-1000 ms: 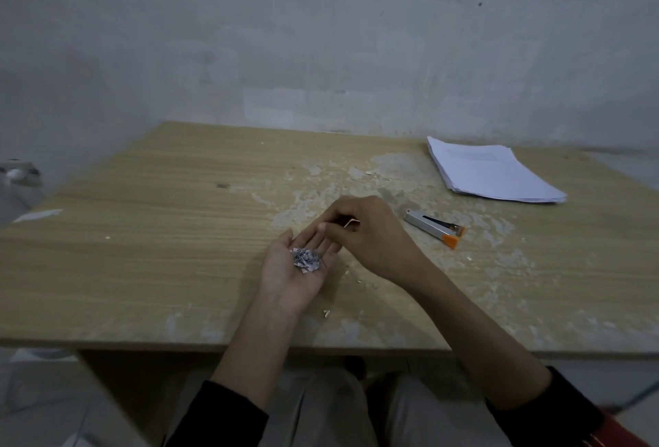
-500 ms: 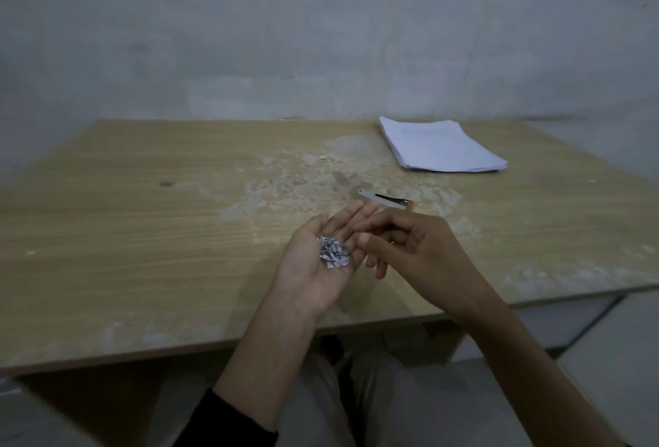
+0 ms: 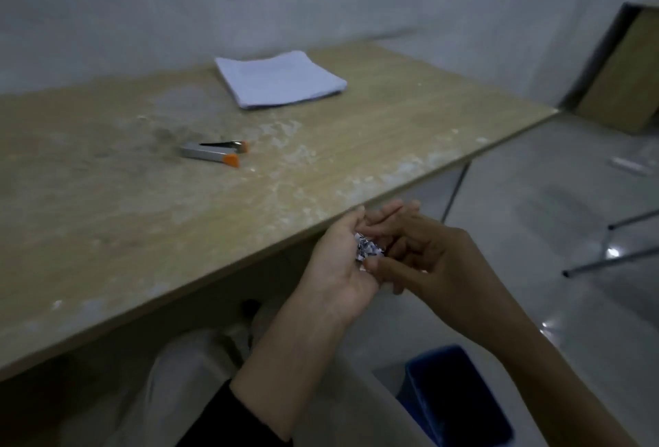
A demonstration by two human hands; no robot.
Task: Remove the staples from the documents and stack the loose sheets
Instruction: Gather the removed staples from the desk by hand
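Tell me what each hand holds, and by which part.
Left hand cradles a heap of staples in its palm; right hand touches the heap, pinch unclear.

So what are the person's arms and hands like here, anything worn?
The left hand and right hand are bare: no gloves, rings or watch show. A black sleeve ends near the left elbow, forearm uncovered. The right forearm is uncovered to the frame edge; no sleeve shows there.

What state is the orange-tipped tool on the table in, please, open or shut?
Open: the orange-tipped tool lies on the table with its two arms parted, a gap showing between their orange tips.
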